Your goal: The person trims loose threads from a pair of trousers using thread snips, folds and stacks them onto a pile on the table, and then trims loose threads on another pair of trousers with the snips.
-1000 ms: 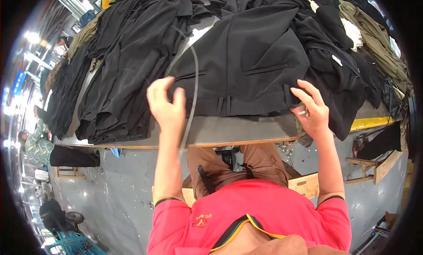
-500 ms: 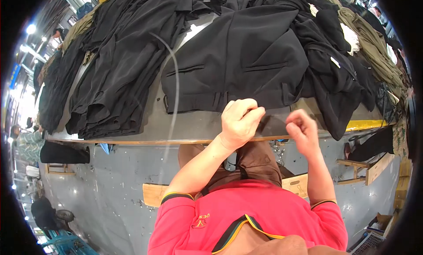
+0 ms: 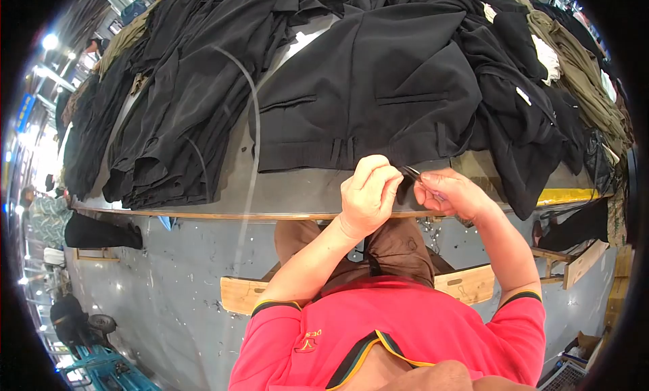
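Note:
A pair of black trousers lies spread on the table, its waistband toward me and two slit pockets showing. At the waistband's near edge my left hand is closed, pinching a bit of the black cloth. Just to its right, my right hand is closed around small thread snips. Their pointed metal tip reaches toward the cloth by my left fingers, while most of the tool is hidden in my palm. A bit of purple shows between the right fingers.
Black garments are piled on the left of the table; more black clothing and olive cloth lie at right. Yellow tape marks the right table edge. Wooden stools stand below. Another person is at far left.
My right hand has come in leftward, close to my left hand, and the metal tip of the snips now shows. My left hand stays at the waistband with a slight shift.

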The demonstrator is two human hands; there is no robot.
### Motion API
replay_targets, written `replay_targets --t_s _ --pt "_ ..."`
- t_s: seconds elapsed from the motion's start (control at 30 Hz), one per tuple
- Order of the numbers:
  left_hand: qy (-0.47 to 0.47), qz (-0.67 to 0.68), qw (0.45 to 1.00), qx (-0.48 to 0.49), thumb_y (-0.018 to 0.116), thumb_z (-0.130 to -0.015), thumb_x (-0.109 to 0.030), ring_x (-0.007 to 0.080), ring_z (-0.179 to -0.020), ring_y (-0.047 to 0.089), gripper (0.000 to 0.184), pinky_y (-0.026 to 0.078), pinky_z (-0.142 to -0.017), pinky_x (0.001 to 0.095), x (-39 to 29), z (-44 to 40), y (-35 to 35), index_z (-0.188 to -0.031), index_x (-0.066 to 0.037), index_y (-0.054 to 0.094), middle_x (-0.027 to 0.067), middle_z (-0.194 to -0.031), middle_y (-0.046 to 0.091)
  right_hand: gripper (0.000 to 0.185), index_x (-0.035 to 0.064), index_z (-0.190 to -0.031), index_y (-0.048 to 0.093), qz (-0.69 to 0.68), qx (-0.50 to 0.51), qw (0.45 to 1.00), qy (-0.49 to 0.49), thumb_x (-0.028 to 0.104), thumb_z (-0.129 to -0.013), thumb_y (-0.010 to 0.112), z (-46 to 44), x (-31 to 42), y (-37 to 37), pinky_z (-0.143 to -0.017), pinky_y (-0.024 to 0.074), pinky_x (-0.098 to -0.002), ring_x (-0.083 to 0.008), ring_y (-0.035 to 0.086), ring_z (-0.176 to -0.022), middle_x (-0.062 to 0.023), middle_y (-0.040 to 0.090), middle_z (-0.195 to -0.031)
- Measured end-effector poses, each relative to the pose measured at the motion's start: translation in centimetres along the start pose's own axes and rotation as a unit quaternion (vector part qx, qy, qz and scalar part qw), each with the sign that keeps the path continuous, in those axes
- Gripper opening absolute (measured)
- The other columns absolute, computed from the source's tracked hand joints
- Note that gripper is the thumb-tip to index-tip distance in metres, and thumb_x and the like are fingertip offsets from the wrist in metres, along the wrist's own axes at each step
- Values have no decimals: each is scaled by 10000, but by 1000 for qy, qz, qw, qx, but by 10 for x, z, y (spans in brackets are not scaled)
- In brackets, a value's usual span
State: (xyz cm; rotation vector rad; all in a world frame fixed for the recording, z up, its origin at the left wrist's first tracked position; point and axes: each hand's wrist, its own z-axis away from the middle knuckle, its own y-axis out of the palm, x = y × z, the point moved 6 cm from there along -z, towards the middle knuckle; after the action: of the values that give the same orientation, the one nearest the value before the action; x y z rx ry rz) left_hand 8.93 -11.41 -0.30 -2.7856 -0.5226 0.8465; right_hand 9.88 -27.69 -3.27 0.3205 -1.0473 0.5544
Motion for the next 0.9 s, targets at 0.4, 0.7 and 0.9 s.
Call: replay_targets --t_s 0.4,0.7,0.9 --pt "-41 87 995 33 626 -785 6 174 -606 542 85 428 -522 263 3 -3 -9 -702 -4 606 99 -735 556 414 58 -769 542 -12 -25 992 -123 427 -933 450 16 6 -1 -436 247 -205 -36 333 -486 30 426 -564" --pt "-553 680 471 102 511 -949 -319 212 -888 628 387 531 -727 320 8 34 78 -1181 -9 518 133 -1070 604 323 71 -1065 612 267 -398 780 -402 -21 -759 664 62 52 -32 -490 350 -231 -90 407 -537 -12 449 -647" --pt "-531 685 492 -76 567 -918 -135 208 -955 605 230 504 -882 350 24 18 88 -1083 25 567 105 -1042 622 205 63 -900 619 455 -378 714 -375 159 -747 717 44 94 -7 -526 470 -329 -246 588 -605 -63 548 -742"
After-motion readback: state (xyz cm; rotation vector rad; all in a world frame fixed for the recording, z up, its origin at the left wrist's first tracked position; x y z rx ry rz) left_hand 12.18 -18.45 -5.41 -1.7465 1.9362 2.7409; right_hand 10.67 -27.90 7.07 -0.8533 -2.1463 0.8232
